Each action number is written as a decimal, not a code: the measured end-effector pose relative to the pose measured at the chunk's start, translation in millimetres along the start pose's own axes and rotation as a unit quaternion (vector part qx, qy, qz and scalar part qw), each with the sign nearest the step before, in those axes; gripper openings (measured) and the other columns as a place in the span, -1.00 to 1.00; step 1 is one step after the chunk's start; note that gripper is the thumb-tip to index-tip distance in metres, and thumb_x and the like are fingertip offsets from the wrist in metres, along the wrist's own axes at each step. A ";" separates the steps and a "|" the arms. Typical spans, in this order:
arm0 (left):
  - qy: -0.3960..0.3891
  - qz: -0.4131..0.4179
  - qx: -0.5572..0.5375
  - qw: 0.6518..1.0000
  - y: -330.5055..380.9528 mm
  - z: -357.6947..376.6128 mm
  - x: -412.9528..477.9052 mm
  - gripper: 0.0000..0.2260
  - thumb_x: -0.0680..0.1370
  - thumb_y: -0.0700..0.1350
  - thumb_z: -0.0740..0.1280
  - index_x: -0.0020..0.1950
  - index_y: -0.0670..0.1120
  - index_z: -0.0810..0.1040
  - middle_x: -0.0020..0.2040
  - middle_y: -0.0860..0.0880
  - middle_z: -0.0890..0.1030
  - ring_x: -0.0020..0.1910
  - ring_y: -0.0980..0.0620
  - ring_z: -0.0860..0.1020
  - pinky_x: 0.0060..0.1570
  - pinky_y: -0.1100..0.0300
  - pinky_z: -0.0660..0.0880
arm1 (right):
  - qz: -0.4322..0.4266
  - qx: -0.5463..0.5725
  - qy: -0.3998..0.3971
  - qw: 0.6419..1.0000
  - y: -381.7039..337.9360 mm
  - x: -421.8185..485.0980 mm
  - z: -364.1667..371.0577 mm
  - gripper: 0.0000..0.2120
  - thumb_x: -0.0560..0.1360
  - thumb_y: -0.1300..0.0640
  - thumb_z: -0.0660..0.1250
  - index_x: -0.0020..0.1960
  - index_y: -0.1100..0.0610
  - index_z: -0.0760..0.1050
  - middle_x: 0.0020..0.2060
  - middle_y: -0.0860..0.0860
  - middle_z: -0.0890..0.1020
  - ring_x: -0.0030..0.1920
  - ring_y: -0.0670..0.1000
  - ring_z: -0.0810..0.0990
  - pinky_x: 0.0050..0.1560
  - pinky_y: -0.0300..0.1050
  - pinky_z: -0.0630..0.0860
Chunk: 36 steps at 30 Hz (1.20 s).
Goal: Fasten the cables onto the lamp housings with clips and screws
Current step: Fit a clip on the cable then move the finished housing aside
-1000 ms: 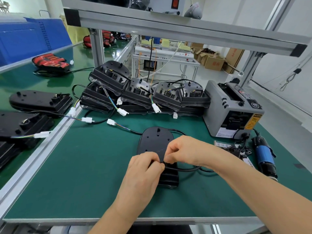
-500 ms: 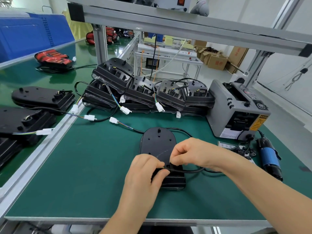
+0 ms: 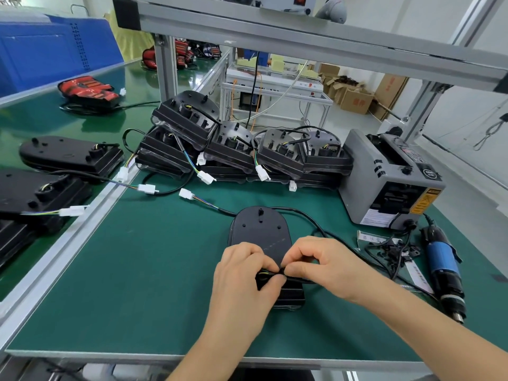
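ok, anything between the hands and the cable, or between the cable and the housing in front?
Nothing visible. The left hand and right hand both pinch the cable at the near end of the lamp housing. The exact contact spot is hidden by the hands.

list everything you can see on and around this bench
lamp housing: one, black, middle of the mat, partly under the hands
cable: one, black, runs from that housing, white connector at its far end
stacked lamp housings: several, black, back of the mat
small parts: a pile, black, beside the screwdriver
electric screwdriver: one, blue and black, right side
tape dispenser: one, grey, back right
red lamps: several, red, left bench
green mat: one, covers the bench top
left hand: fingers pinch the cable
right hand: fingers pinch the cable
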<state>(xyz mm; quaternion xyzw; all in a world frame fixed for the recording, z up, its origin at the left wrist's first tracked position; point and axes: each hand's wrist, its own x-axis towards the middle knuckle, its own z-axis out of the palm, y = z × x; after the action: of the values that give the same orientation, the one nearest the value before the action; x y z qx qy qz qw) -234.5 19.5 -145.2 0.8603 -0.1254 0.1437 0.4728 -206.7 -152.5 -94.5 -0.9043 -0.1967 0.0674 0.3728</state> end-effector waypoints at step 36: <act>-0.001 0.011 -0.019 1.000 -2.3 -1.1 -0.2 -0.78 0.37 -0.14 0.50 -0.26 0.16 0.53 -0.14 0.28 0.53 0.10 0.24 0.37 0.09 0.05 0.39 | -0.209 -0.263 0.261 0.905 14.6 -21.5 40.2 -0.78 0.56 0.08 0.26 -0.14 0.17 0.60 -0.22 -0.01 0.57 -0.16 0.04 0.48 -0.06 -0.17 0.45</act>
<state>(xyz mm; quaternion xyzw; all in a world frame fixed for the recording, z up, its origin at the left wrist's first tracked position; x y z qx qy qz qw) -234.0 21.7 -146.6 0.8500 -0.1382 0.1452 0.4871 -232.7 -144.6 -133.9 -0.8929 -0.2878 -0.3043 0.1651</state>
